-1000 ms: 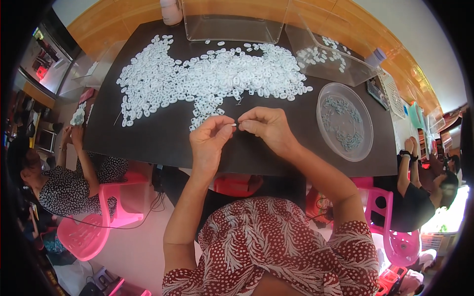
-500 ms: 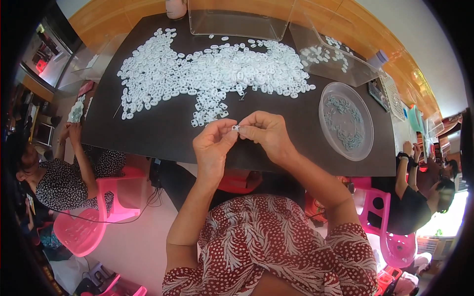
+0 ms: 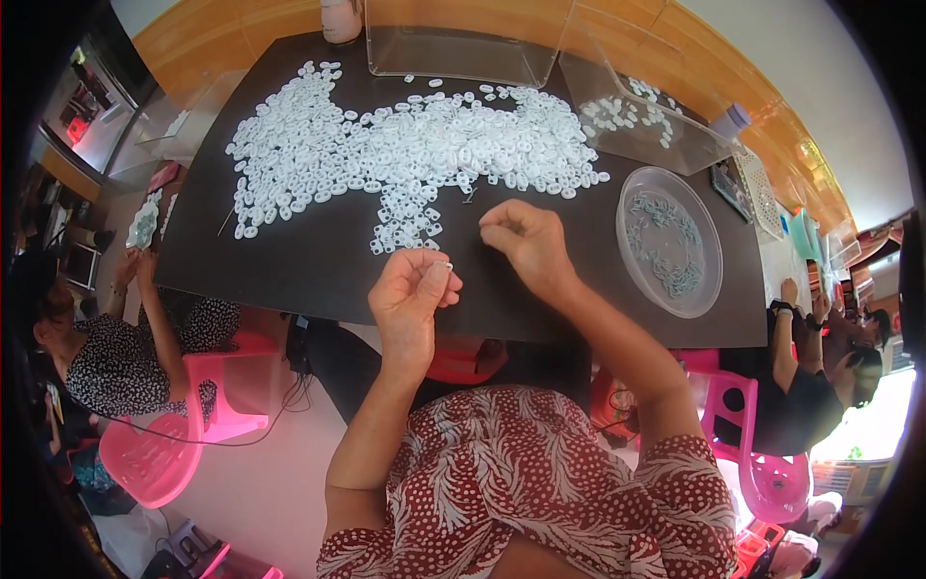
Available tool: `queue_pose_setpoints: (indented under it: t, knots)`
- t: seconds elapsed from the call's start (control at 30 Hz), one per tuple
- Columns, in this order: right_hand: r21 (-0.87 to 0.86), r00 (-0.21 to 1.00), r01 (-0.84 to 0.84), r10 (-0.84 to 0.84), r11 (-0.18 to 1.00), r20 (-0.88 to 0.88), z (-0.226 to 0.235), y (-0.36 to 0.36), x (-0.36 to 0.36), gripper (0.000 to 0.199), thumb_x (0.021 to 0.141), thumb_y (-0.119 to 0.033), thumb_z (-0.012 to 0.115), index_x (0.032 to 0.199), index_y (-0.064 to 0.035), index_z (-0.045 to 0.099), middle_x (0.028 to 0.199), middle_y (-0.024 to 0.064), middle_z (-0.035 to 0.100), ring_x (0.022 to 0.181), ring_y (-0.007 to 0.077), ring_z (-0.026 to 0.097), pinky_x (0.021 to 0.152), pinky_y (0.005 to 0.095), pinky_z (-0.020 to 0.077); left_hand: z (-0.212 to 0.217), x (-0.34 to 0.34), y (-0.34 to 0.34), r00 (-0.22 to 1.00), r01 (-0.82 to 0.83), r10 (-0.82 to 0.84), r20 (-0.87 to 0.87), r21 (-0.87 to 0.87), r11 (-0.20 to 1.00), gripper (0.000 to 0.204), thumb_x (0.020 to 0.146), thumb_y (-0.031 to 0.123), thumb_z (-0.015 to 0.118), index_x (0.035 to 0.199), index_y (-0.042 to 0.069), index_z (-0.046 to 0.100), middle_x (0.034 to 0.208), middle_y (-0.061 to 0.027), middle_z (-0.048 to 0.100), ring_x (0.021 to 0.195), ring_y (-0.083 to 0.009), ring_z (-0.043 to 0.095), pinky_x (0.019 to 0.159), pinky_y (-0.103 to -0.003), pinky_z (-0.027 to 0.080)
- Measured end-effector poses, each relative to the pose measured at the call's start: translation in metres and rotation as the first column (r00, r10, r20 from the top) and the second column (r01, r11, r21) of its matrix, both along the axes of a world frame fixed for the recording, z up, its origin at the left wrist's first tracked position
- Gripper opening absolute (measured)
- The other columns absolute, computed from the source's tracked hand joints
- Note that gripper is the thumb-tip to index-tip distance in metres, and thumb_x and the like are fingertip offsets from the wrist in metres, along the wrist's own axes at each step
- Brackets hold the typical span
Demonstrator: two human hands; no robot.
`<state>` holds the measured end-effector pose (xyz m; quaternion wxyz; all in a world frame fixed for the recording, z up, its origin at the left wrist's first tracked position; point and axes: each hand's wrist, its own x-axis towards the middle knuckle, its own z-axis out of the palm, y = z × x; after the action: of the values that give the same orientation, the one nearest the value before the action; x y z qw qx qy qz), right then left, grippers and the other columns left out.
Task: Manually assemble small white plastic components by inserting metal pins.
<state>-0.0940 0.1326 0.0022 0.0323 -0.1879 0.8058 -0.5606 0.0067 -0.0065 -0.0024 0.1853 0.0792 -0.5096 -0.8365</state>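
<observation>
Hands are raised a little above the near edge of the dark table (image 3: 289, 270). The left hand (image 3: 410, 299) is closed, and between its thumb and forefinger it pinches a small white ring (image 3: 446, 264), which shows only as a pale speck at the fingertips. The right hand (image 3: 526, 241) is loosely curled, with its fingertips pressed together; I cannot tell if they hold something, because anything there is too small to see. The two hands are apart, with the right one nearer to the heap of white rings (image 3: 405, 154) that spreads over the far half of the table. A round clear dish (image 3: 668, 241) with some small greyish pieces stands to the right, and clear boxes (image 3: 453, 43) stand behind the heap.

The ring seems very light, stiff and smooth, probably plastic. It looks easy to drop, so it is best pinched at its rim with the fingertips, as the left hand does.
</observation>
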Motion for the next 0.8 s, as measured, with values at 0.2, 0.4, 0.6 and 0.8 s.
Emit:
queue_pose_setpoints:
  t: [0.2,0.4,0.6,0.8]
  knots:
    - [0.291,0.907,0.063,0.067,0.955,-0.415,-0.011,-0.007,-0.036,0.010,0.075,-0.007,0.065,0.085,-0.0043,0.066,0.077,0.0107,0.063,0.075,0.0245,0.059,0.066,0.0335,0.0464,-0.002,0.003,-0.002,0.999,0.046,-0.046,0.003,0.035,0.998,0.016,0.091,0.014,0.057,0.091,-0.001,0.057,0.070,-0.0071,0.059,0.054,-0.0090,0.050,0.051,-0.021,0.041]
    - [0.399,0.728,0.119,0.194,0.909,-0.657,-0.022,-0.017,-0.046,0.010,0.071,-0.002,0.066,0.079,-0.0084,0.066,0.072,0.0090,0.057,0.073,0.0273,0.054,0.062,0.0374,0.0441,-0.003,0.007,-0.006,0.998,0.063,-0.064,0.017,0.045,0.997,0.017,0.091,0.015,0.058,0.091,-0.002,0.059,0.071,-0.0066,0.059,0.055,-0.0096,0.050,0.051,-0.021,0.041]
    - [0.429,0.616,0.068,0.301,0.901,-0.728,-0.019,-0.012,-0.043,0.017,0.067,0.002,0.065,0.079,-0.0095,0.067,0.071,0.0068,0.054,0.071,0.0263,0.053,0.057,0.0360,0.0432,-0.003,0.008,-0.009,0.996,0.086,-0.088,0.031,0.068,0.994,0.017,0.089,0.012,0.060,0.096,-0.004,0.063,0.082,-0.0086,0.063,0.066,-0.0109,0.056,0.059,-0.022,0.044]
    - [0.388,0.652,0.040,0.270,0.921,-0.708,-0.016,-0.002,-0.035,0.015,0.068,0.001,0.066,0.080,-0.0085,0.067,0.070,0.0064,0.055,0.071,0.0260,0.053,0.059,0.0350,0.0430,-0.006,0.009,-0.011,0.995,0.087,-0.092,0.042,0.106,0.990,0.019,0.086,0.006,0.062,0.101,-0.005,0.063,0.086,-0.0109,0.064,0.069,-0.0122,0.057,0.062,-0.024,0.045]
